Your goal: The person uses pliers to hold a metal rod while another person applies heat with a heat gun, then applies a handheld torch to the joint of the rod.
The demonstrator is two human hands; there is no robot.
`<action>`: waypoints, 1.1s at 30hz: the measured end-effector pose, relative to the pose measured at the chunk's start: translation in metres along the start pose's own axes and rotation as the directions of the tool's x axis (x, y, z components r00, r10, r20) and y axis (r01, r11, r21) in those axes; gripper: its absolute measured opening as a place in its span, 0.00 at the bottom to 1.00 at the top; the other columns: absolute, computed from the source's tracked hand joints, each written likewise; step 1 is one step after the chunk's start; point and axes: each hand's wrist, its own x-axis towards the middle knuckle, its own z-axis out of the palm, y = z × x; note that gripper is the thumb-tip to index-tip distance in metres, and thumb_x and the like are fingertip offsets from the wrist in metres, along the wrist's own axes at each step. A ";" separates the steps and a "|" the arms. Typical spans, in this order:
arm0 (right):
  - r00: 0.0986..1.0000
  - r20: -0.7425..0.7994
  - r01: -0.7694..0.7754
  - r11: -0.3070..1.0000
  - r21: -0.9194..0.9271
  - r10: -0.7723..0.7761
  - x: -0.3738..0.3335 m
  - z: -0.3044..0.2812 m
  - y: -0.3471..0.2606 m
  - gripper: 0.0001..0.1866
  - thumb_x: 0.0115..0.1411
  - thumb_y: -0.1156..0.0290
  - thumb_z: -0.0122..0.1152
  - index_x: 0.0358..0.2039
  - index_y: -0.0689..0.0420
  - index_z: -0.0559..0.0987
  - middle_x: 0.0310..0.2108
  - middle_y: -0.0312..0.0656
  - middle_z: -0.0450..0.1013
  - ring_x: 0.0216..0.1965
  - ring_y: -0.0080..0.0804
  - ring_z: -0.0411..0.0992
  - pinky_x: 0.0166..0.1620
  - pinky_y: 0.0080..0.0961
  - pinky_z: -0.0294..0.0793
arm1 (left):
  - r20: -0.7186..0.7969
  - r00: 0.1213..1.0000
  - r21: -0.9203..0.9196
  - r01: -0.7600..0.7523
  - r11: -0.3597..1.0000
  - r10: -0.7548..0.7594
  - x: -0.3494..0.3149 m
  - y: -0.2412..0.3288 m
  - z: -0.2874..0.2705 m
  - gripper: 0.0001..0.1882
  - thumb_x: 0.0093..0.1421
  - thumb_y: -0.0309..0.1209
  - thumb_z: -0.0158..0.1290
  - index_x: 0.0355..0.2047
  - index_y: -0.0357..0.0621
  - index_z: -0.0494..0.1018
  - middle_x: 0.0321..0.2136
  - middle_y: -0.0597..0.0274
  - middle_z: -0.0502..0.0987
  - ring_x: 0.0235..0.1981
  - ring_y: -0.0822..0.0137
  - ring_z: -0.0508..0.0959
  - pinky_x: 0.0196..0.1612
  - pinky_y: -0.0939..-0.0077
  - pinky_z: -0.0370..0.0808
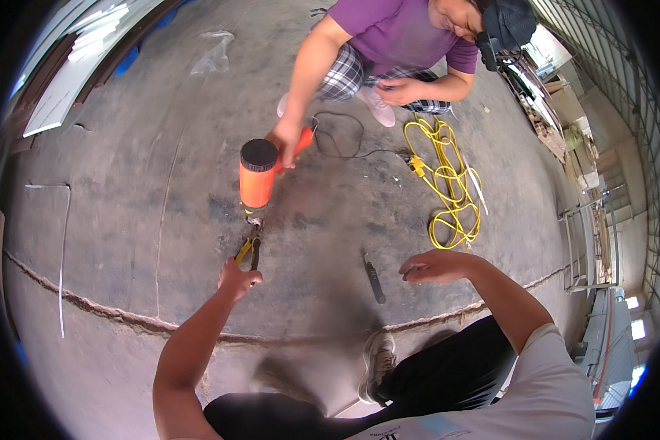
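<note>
Left hand (236,279) closed on yellow-handled pliers (248,251), centre-left, jaws pinching a small part under a co-worker's orange heat gun (257,174). Heating looks mid-way. Right hand (436,265) empty, fingers loosely spread above concrete floor (125,220).

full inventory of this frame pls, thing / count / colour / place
heat gun: 1, orange with black end, floor centre, nozzle down, held by co-worker's hand
pliers: 1, yellow-and-black handles, under heat gun
extension cord: 1, yellow, coiled, right of centre
black cable: 1, looped behind heat gun
dark hand tool: 1, floor, kind unclear
plastic bag: 1, clear, upper left
concrete floor: grey, cracked
left hand: grips pliers
right hand: empty, hovering
</note>
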 end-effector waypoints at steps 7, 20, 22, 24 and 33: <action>0.998 -0.012 0.054 0.998 -0.025 -0.054 -0.004 0.001 0.008 0.25 0.71 0.50 0.57 0.61 0.51 0.76 0.55 0.43 0.79 0.56 0.37 0.75 0.59 0.35 0.72 | 0.030 0.999 0.010 -0.013 1.000 0.012 -0.012 0.023 -0.009 0.55 0.35 0.46 0.71 0.62 0.29 0.65 0.58 0.38 0.73 0.60 0.43 0.74 0.60 0.55 0.74; 0.996 -0.072 0.052 0.993 0.106 -0.045 -0.013 0.003 -0.002 0.21 0.69 0.53 0.59 0.56 0.52 0.79 0.48 0.43 0.81 0.49 0.37 0.78 0.53 0.34 0.75 | -0.004 0.997 -0.021 -0.076 0.997 0.076 0.013 -0.010 -0.001 0.47 0.37 0.50 0.70 0.54 0.32 0.70 0.47 0.40 0.79 0.48 0.47 0.81 0.49 0.54 0.77; 0.995 -0.094 -0.038 0.998 0.048 0.043 -0.017 0.003 -0.004 0.21 0.67 0.56 0.59 0.56 0.52 0.79 0.48 0.45 0.81 0.48 0.40 0.79 0.53 0.34 0.76 | -0.014 0.999 -0.005 -0.052 0.999 0.052 0.005 0.009 -0.005 0.50 0.36 0.49 0.70 0.56 0.31 0.69 0.51 0.40 0.78 0.53 0.46 0.79 0.54 0.56 0.77; 0.993 -0.117 0.041 0.994 0.106 -0.029 -0.016 0.005 0.004 0.21 0.66 0.57 0.62 0.55 0.53 0.80 0.48 0.44 0.81 0.49 0.39 0.79 0.53 0.33 0.76 | -0.026 0.999 0.006 -0.026 1.000 0.026 0.003 0.007 -0.009 0.52 0.35 0.49 0.70 0.58 0.31 0.68 0.53 0.41 0.77 0.56 0.47 0.77 0.56 0.57 0.76; 0.992 -0.122 0.037 0.988 0.147 -0.019 -0.015 0.001 -0.001 0.20 0.67 0.59 0.63 0.56 0.56 0.80 0.49 0.42 0.81 0.50 0.33 0.78 0.55 0.31 0.75 | 0.022 1.000 -0.014 0.005 1.000 -0.005 -0.011 0.011 -0.016 0.54 0.35 0.47 0.69 0.61 0.30 0.66 0.51 0.44 0.77 0.55 0.48 0.77 0.54 0.57 0.76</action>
